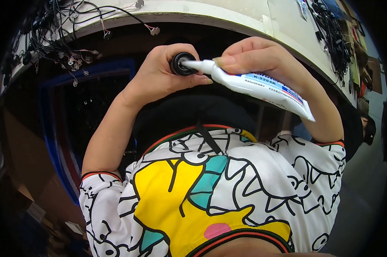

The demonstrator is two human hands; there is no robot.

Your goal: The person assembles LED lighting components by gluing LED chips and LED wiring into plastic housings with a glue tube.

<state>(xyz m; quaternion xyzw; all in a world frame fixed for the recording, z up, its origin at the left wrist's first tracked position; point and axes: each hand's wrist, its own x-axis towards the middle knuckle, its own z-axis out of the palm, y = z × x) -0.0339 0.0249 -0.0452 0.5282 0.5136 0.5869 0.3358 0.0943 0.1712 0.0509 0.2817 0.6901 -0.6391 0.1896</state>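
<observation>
My left hand (168, 70) is closed round a small black cylindrical part (174, 64), whose round open end faces my right side. Between thumb and fingers, my right hand (255, 55) grips a white squeeze tube (262, 89) with blue and red print. The tube's narrow white nozzle (197, 65) points left, and its tip reaches into the opening of the black part. Inside that opening the detail is too small to make out. Both hands are held in front of my chest, just off the table's edge.
A white table (232, 17) curves across the top. Black cables (52, 38) with small round ends hang over its left side, and a second bundle of dark cables (332, 38) hangs at the right. A blue-edged crate (52, 128) stands low on the left. Someone's dark-haired head (369, 128) shows far right.
</observation>
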